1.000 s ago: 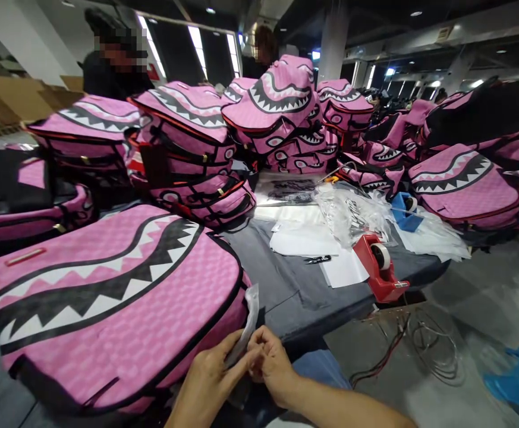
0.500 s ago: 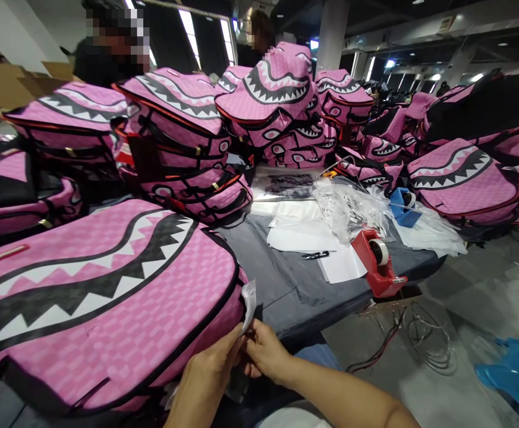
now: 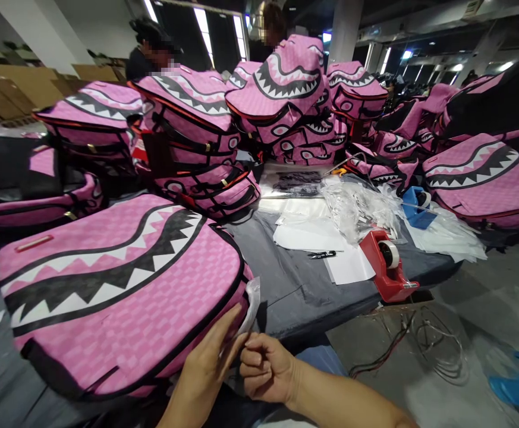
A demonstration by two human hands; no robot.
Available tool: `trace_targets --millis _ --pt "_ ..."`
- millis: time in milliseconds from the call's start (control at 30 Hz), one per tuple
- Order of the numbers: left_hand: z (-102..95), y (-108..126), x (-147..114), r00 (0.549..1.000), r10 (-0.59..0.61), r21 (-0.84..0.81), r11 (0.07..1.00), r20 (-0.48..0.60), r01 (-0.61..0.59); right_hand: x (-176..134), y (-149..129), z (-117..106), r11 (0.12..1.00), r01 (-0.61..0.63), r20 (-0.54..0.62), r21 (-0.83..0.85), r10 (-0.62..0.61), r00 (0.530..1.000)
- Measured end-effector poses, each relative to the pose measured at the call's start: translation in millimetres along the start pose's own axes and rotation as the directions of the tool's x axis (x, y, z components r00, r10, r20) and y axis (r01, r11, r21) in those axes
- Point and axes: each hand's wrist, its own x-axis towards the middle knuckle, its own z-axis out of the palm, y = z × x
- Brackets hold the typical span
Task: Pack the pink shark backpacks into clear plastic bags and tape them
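A large pink backpack [image 3: 120,285] with a black-and-white shark-mouth print lies flat before me on the grey table [image 3: 295,291]. A small clear plastic wrapper [image 3: 252,302] sticks up at its near right corner. My left hand [image 3: 205,371] pinches the lower part of that wrapper against the bag's edge. My right hand [image 3: 268,368] sits curled just to the right of it, fingers folded in, touching the wrapper's lower end.
Stacks of identical pink backpacks [image 3: 281,101] fill the back and right. A red tape dispenser [image 3: 387,266], a blue one [image 3: 418,205], white sheets [image 3: 313,238], clear plastic bags [image 3: 357,205] and black snips [image 3: 322,254] lie on the table. Two people stand behind. Wires [image 3: 420,345] lie on the floor.
My right hand has drawn back a little from the wrapper and curled into a loose fist. The left hand's fingers have straightened along the bag's edge. The view shifted slightly right.
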Motion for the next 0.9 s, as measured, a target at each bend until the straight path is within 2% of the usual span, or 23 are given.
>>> trace_targets --millis 67,133,167,233,300,333,400,433,467,533,567,600,633,667,700,733,767,800,867,900 --pt "-3.4 -1.1 0.2 0.995 -0.085 -0.009 0.996 0.059 0.086 5.6 -3.9 -4.2 0.997 -0.022 0.107 0.068 0.014 0.994" --pt "-4.3 -3.0 -0.3 0.98 -0.103 0.009 0.995 0.173 0.103 7.0 -8.0 -8.3 0.997 0.01 0.142 0.078 -0.021 0.99" --pt "-3.2 -3.9 -1.7 0.977 -0.062 0.047 0.997 0.204 0.054 5.6 -10.1 -10.3 0.997 0.035 0.137 0.065 -0.044 0.99" --pt "2.2 -4.8 -8.1 0.98 0.119 0.215 0.965 0.159 -0.152 -0.3 -14.1 -14.7 0.995 0.1 0.098 0.023 -0.101 0.99" --pt "9.0 -2.7 -20.6 0.927 0.36 0.451 0.814 0.103 -0.366 -8.1 -16.8 -20.3 0.986 0.157 0.015 -0.048 -0.156 0.988" --pt "11.1 -0.2 -28.7 0.896 0.428 0.538 0.732 0.113 -0.418 -11.9 -17.7 -23.5 0.981 0.167 -0.042 -0.103 -0.172 0.984" --pt "8.2 7.2 -45.0 0.876 0.456 0.595 0.664 0.159 -0.453 -17.5 -20.1 -29.7 0.942 0.156 -0.174 -0.298 -0.214 0.961" --pt "1.8 11.2 -51.2 0.878 0.446 0.589 0.668 0.173 -0.455 -18.9 -22.5 -32.2 0.885 0.149 -0.231 -0.441 -0.273 0.934" --pt "-8.5 14.9 -54.7 0.887 0.435 0.589 0.679 0.157 -0.438 -18.8 -26.2 -34.0 0.789 0.15 -0.261 -0.596 -0.367 0.893" --pt "-39.0 18.6 -51.0 0.916 0.401 0.619 0.714 0.023 -0.328 -13.2 -37.6 -34.5 0.524 0.166 -0.214 -0.835 -0.587 0.781" --pt "-57.4 17.9 -43.6 0.934 0.338 0.639 0.745 -0.117 -0.19 -7.0 -44.7 -33.1 0.417 0.174 -0.167 -0.892 -0.662 0.73" --pt "-76.2 15.1 -33.2 0.935 0.202 0.586 0.81 -0.292 0.008 1.4 -51.9 -30.7 0.363 0.183 -0.138 -0.914 -0.7 0.701" --pt "-93.8 10.6 -21.1 0.867 -0.062 0.402 0.868 -0.495 0.292 11.7 -58.4 -27.3 0.37 0.185 -0.147 -0.91 -0.708 0.691" --pt "-109.0 4.7 -8.7 0.696 -0.421 0.108 0.808 -0.581 0.579 23.2 -63.9 -23.3 0.417 0.177 -0.186 -0.891 -0.694 0.696" --pt "-120.8 -1.9 2.8 0.438 -0.729 -0.231 0.618 -0.527 0.751 34.9 -68.0 -18.6 0.477 0.162 -0.237 -0.864 -0.668 0.706" --pt "-128.6 -8.3 12.0 0.34 -0.834 -0.366 0.509 -0.435 0.779 45.6 -70.8 -13.4 0.529 0.145 -0.284 -0.836 -0.643 0.712" --pt "-132.6 -13.6 18.4 0.305 -0.889 -0.462 0.442 -0.341 0.769 54.2 -72.3 -7.7 0.561 0.132 -0.317 -0.817 -0.629 0.71" --pt "-133.1 -17.2 21.6 0.301 -0.919 -0.537 0.393 -0.254 0.746 59.8 -73.0 -1.2 0.571 0.131 -0.331 -0.81 -0.63 0.703" --pt "-126.0 -17.7 18.8 0.362 -0.921 -0.644 0.365 -0.145 0.672 59.3 -73.4 14.9 0.538 0.173 -0.297 -0.825 -0.673 0.678" --pt "-119.5 -14.8 14.1 0.379 -0.92 -0.708 0.336 -0.103 0.622 52.8 -73.5 25.0 0.502 0.216 -0.261 -0.837 -0.714 0.649"
